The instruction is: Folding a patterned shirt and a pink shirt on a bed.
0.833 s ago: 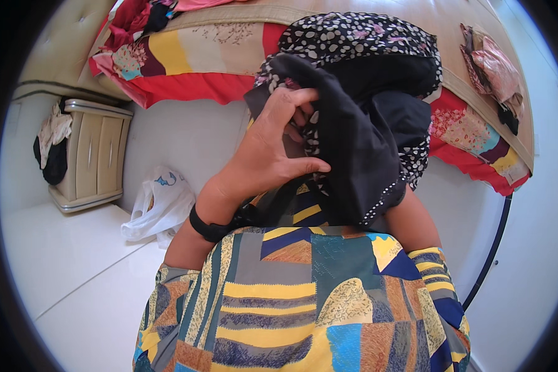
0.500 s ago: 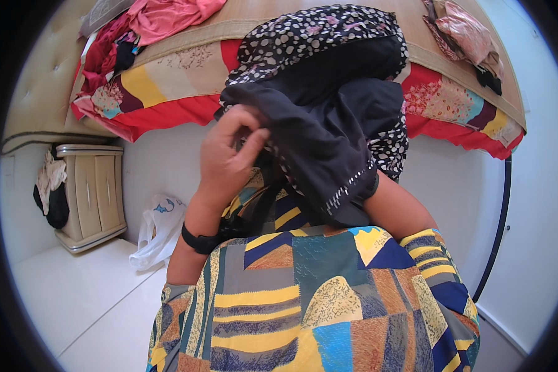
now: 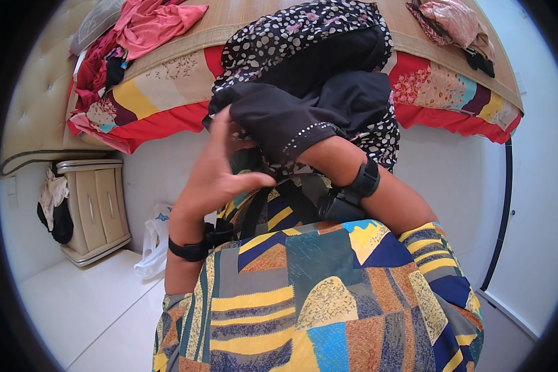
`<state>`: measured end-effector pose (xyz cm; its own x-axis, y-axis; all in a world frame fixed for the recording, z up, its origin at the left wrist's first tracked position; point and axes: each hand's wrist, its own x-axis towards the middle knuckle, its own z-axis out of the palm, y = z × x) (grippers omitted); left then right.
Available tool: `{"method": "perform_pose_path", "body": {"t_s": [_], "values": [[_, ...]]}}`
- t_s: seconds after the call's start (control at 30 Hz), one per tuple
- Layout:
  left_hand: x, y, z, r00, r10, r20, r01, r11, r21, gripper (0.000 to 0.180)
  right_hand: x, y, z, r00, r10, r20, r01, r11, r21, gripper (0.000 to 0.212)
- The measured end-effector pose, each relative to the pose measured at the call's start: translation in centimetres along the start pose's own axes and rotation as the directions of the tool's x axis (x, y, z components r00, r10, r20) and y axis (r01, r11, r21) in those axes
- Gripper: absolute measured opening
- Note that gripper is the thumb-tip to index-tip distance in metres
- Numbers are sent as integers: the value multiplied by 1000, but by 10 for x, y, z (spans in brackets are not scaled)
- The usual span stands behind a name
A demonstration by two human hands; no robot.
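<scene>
A black garment with white spots and pink flowers [image 3: 291, 34] hangs over the edge of the bed, its plain black side [image 3: 347, 93] partly turned outward. My right forearm [image 3: 336, 160] goes into a black sleeve-like opening [image 3: 285, 124] edged with small shiny white dots. The cloth covers my right hand, so its fingers are hidden. Beside the left edge of the garment is my left hand [image 3: 208, 170], somewhat blurred, with thumb and fingers spread apart and nothing between them. A black band sits on each of my wrists.
Pink and red clothes [image 3: 158, 28] lie at the bed's far left, and another pile [image 3: 449, 25] lies at its right. A cream bedside cabinet [image 3: 96, 208] stands at left, with cloth hanging on its side. Near it, a white plastic bag [image 3: 153, 245] rests on the floor.
My right arm has pushed further left through the dotted-edge opening, whose cloth now sits bunched higher up. My left hand has come off the fabric and opened.
</scene>
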<state>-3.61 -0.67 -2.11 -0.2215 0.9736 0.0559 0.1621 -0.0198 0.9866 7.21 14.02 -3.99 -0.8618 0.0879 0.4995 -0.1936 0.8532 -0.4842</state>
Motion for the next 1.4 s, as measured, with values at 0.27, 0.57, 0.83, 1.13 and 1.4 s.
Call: {"method": "perform_pose_path", "body": {"t_s": [0.27,0.57,0.83,1.13,1.4], "values": [[23,-18,32,982,185,-48,-144,881,450,92,2,-6,12,913,336,-230,-343,939,10,13],[19,-19,-14,952,39,-305,-31,999,33,31,-17,-4,5,965,238,-114,-207,950,233,19],[6,26,-35,843,243,-479,-272,962,10,20,-77,7,-22,793,609,-7,-601,785,153,36],[-5,32,-31,945,135,-299,-125,991,50,21,-83,-46,-93,846,408,344,-471,874,121,31],[-17,27,-33,983,86,-165,-80,996,40,21,-104,-57,-130,762,377,527,-610,689,391,47]]}}
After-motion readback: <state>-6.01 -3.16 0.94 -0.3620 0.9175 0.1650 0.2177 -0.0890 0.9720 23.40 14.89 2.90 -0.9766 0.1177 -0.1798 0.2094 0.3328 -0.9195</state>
